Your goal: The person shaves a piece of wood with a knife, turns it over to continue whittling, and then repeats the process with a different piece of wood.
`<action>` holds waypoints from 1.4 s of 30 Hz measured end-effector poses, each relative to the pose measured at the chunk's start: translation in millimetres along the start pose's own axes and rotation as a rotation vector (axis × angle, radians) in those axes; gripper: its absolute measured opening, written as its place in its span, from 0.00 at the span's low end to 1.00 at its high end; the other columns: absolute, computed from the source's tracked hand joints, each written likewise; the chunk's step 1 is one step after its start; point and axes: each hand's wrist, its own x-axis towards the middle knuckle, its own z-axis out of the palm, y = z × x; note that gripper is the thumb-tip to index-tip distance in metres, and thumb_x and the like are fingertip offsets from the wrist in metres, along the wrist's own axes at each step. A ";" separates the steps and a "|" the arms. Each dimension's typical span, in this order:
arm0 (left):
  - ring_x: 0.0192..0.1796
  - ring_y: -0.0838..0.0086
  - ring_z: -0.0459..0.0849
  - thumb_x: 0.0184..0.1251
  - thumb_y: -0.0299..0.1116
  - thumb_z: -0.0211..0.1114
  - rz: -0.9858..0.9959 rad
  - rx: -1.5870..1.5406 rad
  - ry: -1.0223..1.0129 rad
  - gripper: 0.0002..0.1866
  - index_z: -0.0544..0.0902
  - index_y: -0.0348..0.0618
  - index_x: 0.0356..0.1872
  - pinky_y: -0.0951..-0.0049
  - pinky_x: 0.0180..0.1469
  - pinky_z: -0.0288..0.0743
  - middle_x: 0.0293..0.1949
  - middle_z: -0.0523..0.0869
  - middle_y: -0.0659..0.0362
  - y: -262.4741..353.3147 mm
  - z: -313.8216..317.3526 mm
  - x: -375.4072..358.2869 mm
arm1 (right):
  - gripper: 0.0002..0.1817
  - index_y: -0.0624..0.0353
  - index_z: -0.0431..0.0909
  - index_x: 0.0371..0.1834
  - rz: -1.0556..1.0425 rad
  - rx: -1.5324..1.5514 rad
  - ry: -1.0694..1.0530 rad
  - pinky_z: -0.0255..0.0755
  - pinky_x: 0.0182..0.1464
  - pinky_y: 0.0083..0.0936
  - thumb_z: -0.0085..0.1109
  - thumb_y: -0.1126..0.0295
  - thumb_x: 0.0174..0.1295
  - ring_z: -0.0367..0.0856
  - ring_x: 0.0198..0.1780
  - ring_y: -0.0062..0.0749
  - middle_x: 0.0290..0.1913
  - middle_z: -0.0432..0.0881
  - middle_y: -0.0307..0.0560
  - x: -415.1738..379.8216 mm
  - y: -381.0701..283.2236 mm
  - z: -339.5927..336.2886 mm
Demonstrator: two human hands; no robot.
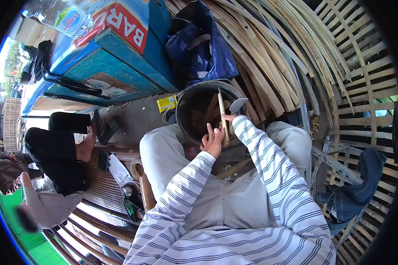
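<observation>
Over a dark bucket (184, 115) between the knees, a thin light strip of wood (221, 106) stands lengthwise. My left hand (213, 139) is at the strip's lower part, its fingers against the wood, the index finger raised. My right hand (229, 118) is closed just right of the strip, mostly hidden by the striped sleeve. A curved grey metal blade (238, 105) sticks out above it, its handle out of sight. Several wood pieces (211, 108) lie inside the bucket.
Long wooden strips (269, 57) are stacked at the upper right beside a slatted wall (369, 79). A blue bag (203, 53) stands behind the bucket, a blue box (132, 75) left of it. People (57, 172) sit at the left. A yellow packet (166, 104) lies near the bucket.
</observation>
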 end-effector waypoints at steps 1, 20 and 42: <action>0.77 0.48 0.51 0.74 0.67 0.15 -0.002 0.058 0.077 0.38 0.60 0.73 0.77 0.44 0.76 0.39 0.83 0.37 0.59 1.5 -6.7 4.6 | 0.23 0.62 0.76 0.56 0.038 0.048 -0.057 0.83 0.49 0.41 0.63 0.55 0.67 0.86 0.45 0.46 0.44 0.85 0.55 1.7 -2.0 -0.8; 0.79 0.46 0.48 0.76 0.65 0.22 0.034 0.375 0.327 0.36 0.70 0.71 0.73 0.37 0.75 0.35 0.83 0.35 0.56 -4.8 -14.2 36.6 | 0.25 0.61 0.75 0.61 -0.063 0.056 -0.396 0.81 0.52 0.39 0.58 0.53 0.70 0.87 0.42 0.48 0.46 0.86 0.58 -35.9 2.2 -10.1; 0.77 0.46 0.50 0.77 0.64 0.17 0.280 0.043 0.086 0.36 0.64 0.73 0.76 0.45 0.76 0.35 0.83 0.33 0.57 0.5 -17.6 46.7 | 0.24 0.63 0.72 0.63 -0.119 0.153 -0.285 0.83 0.47 0.36 0.55 0.58 0.73 0.86 0.42 0.44 0.47 0.84 0.58 -110.1 -7.2 1.1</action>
